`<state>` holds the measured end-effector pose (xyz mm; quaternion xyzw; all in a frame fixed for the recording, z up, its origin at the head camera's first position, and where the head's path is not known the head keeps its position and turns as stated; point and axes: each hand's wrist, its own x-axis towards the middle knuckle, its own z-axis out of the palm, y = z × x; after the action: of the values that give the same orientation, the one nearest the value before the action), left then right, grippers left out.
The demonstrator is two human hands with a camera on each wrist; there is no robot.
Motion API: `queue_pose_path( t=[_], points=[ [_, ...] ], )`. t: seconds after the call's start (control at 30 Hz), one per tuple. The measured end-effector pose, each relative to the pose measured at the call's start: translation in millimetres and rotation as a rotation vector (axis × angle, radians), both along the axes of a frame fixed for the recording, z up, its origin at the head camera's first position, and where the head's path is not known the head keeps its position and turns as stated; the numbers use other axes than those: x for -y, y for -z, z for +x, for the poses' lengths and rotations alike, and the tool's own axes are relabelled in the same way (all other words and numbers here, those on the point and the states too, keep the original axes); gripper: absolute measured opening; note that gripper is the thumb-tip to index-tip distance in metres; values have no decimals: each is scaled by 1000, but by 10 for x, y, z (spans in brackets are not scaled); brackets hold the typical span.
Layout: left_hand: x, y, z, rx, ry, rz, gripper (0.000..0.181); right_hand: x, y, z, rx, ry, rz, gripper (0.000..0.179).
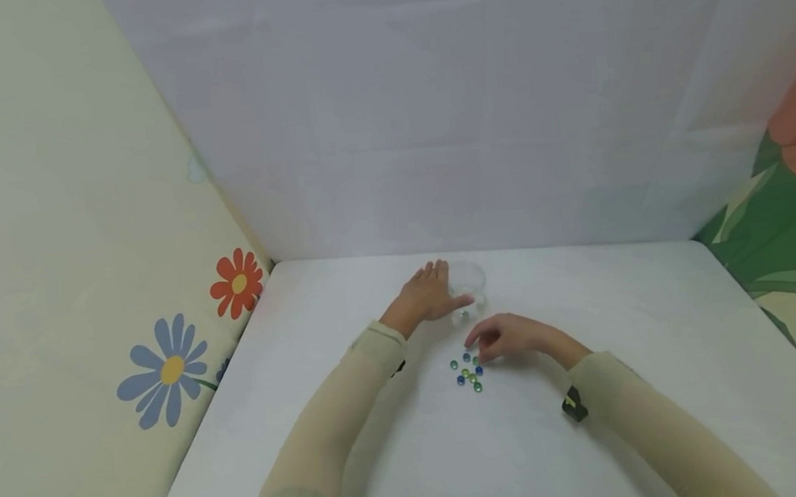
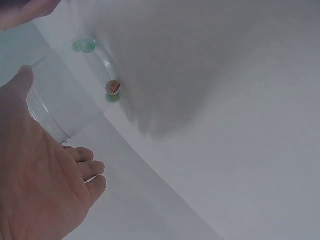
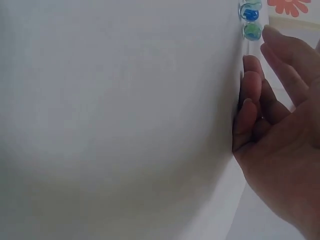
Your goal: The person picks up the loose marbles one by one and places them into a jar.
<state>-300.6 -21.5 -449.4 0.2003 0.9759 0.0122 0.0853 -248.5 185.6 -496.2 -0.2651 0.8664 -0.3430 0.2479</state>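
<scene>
A clear jar stands near the table's back edge, with a few marbles in its bottom; one marble shows an orange streak. Along its left side lies my left hand, fingers extended and thumb stretched across the near side. The left wrist view shows this hand around the mouth end of the jar. Several green and blue marbles lie loose in front of the jar. Over them reaches my right hand, thumb and index finger apart. Its fingertips are right at a green marble.
Everything sits on a white-covered table. A pale hanging sheet rises behind its back edge. Flower-printed cloth borders the left side, and more printed cloth the right. A dark device hangs below the right cuff.
</scene>
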Motion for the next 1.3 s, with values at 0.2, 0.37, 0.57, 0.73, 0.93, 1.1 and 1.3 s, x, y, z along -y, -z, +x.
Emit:
queue_pose_path(
  t=[0.2,0.37,0.57,0.73,0.93,1.1,1.3],
  points=[
    [-15,12,-13,-13,18,-7,104,-5,23,1,1,-15,3,28],
    [-18,-18,1,-13,14,-7,104,7,23,12,-7,-19,15,27],
    [-17,-43,10,-9,11,1,104,28,30,29,-19,1,44,27],
    [-8,-38,13,-5,22,-5,105,43,51,37,-16,20,52,26],
    [-8,-39,3,-10,20,0,104,45,73,26,-65,5,42,17],
    [-4,-17,-15,-13,15,2,105,54,53,21,-59,3,45,13],
    [-11,6,-9,-13,12,-8,105,53,42,22,-38,0,47,12]
  ],
)
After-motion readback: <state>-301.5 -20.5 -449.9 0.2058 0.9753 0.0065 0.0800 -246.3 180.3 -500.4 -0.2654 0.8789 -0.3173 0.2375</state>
